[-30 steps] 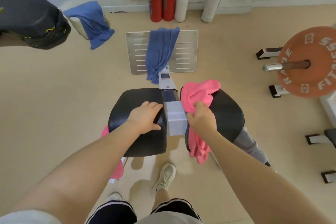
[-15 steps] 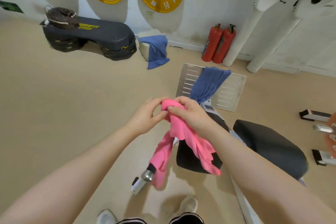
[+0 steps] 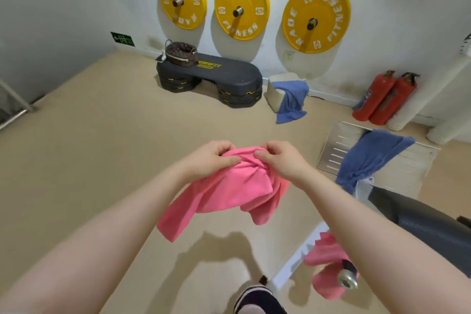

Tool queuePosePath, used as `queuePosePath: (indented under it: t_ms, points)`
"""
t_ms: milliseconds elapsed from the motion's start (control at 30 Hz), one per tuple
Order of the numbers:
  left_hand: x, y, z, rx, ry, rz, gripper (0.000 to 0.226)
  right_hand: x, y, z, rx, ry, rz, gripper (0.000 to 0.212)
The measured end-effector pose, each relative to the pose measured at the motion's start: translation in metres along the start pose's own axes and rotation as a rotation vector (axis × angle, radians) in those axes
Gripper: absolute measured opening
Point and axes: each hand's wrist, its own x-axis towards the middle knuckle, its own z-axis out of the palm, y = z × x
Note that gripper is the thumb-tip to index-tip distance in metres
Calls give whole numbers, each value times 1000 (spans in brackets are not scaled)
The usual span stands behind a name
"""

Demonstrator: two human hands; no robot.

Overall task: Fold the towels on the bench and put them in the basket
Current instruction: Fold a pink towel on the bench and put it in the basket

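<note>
Now, hands: left hand (image 3: 212, 160) and right hand (image 3: 283, 160) each pinch the pink towel's (image 3: 229, 191) top edge, held up mid-scene.
Handling: likely light, soft, floppy; best taken at the corners.
Others: blue towels (image 3: 367, 158) right; second pink (image 3: 323, 257) near right.
Basket: basket (image 3: 181, 53) far, on step.
Writing: plates (image 3: 241, 6) read "RADE FITNESS".

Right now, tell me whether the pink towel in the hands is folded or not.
Not folded: the pink towel hangs bunched from both hands, ends dangling loose.
</note>
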Motion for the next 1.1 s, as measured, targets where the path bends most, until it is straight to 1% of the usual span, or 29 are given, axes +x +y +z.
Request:
queuePosePath:
  t_ms: [67, 133, 167, 233, 300, 367, 433, 500, 567, 633, 667, 800, 933, 1000, 1067, 1100]
  points:
    - [2, -13, -22, -28, 22, -17, 9, 20, -12, 12, -20, -12, -6, 37]
    - [11, -26, -42, 2, 53, -37, 19, 42, -21, 24, -116, 3, -33, 23]
    - [17, -31, -50, 26, 62, -44, 25, 54, -25, 30, -172, 30, -48, 17]
    - [31, -41, -65, 37, 79, -55, 30, 77, -32, 45, -225, 98, -52, 18]
    - [51, -52, -81, 35, 96, -55, 31, 103, -38, 60, -188, 177, -44, 18]
    - [76, -60, -99, 31, 134, -39, 31, 136, -48, 70, -127, 259, -96, 12]
    - [106, -66, -120, 19, 164, -12, 29, 174, -64, 76, -68, 282, -147, 13]
    - [141, -70, -149, 65, 163, 2, 30, 218, -83, 77, 42, 249, -152, 16]
    - [178, -71, -184, 152, 155, 0, 36, 264, -100, 74, 172, 190, -127, 19]
    - [217, -77, -222, 189, 148, -28, 33, 312, -112, 68, 287, 129, -98, 24]
    - [235, -80, -240, 188, 145, -52, 30, 335, -116, 64, 298, 93, -92, 25]
    - [296, -93, -304, 131, 138, -65, 24, 426, -135, 57, 163, -51, -141, 15]
    - [346, -116, -356, 34, 127, -54, 21, 499, -153, 70, 66, -85, -113, 17]
    - [373, -127, -383, -12, 125, -74, 16, 536, -162, 78, -1, -2, -112, 19]
    - [405, -140, -410, -12, 161, -78, 5, 577, -173, 84, -49, 160, -113, 21]
    - [422, -147, -425, 10, 179, -60, 6, 598, -177, 87, -44, 232, -108, 21]
